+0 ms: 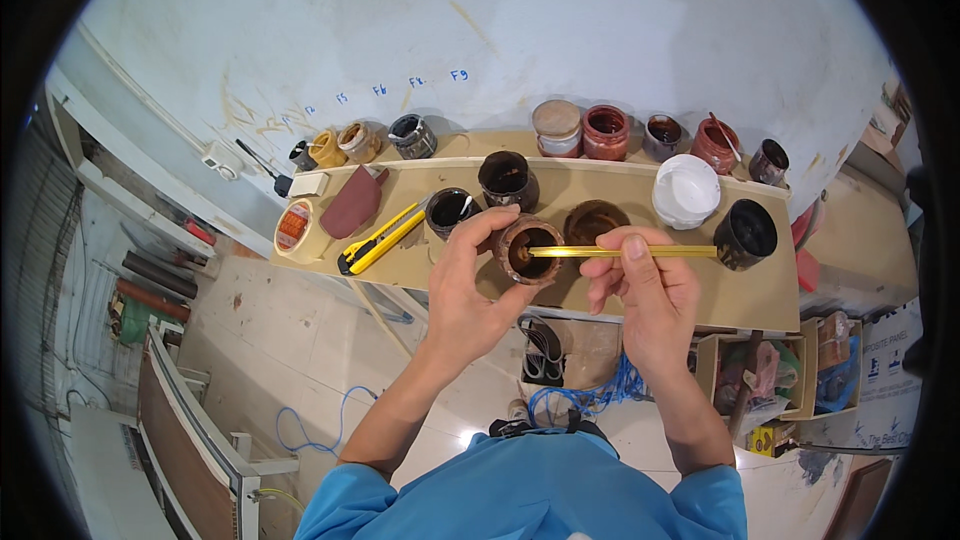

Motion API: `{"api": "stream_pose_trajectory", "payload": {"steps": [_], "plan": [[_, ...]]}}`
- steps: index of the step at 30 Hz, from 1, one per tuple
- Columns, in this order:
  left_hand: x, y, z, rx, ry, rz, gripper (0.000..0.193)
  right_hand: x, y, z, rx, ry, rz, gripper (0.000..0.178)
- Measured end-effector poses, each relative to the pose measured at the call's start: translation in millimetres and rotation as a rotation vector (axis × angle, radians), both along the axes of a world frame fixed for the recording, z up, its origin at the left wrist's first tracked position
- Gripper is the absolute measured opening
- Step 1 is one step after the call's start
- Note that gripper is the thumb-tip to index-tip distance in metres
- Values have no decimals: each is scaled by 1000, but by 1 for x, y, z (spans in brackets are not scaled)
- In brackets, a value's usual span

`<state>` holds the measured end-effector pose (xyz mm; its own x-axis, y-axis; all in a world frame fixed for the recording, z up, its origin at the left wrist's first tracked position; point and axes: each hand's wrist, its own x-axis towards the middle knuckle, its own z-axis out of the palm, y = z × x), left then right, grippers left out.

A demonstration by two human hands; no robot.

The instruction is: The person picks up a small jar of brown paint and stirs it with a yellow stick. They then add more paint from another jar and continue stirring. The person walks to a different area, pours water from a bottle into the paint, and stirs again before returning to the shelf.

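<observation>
The left hand point(470, 290) has its fingers spread around a small brown jar point(512, 263), thumb on the near side and the other fingers on the far side; the jar is held over the bench point(720, 308), its mouth toward the camera; the right hand point(648, 300) has thumb and fingers pinched together on a slim yellow stick point(575, 252), which lies sideways with its left end inside the jar's mouth; just beyond the jar stands a dark jar point(508, 178), with a black pot point(449, 210) to its left; a brown-stained pot point(598, 216) sits behind the stick; farther right are a white tub point(687, 192) and a black cup point(747, 234); at left lies a yellow cutter point(385, 240), near a dark red piece point(352, 206)
</observation>
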<state>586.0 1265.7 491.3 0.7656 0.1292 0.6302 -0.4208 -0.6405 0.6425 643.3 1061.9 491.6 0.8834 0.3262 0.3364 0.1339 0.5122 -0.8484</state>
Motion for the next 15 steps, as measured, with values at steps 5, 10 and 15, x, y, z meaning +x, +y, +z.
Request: {"api": "stream_pose_trajectory", "payload": {"steps": [5,10,15], "plan": [[0,-1,4,-42,29,-23,73,-2,1,3,41,51,-15,34],[0,-3,6,-81,32,-38,74,-5,3,1,94,73,-36,34],[-2,-3,7,-115,63,-38,75,-9,4,-1,145,64,-85,34]]}}
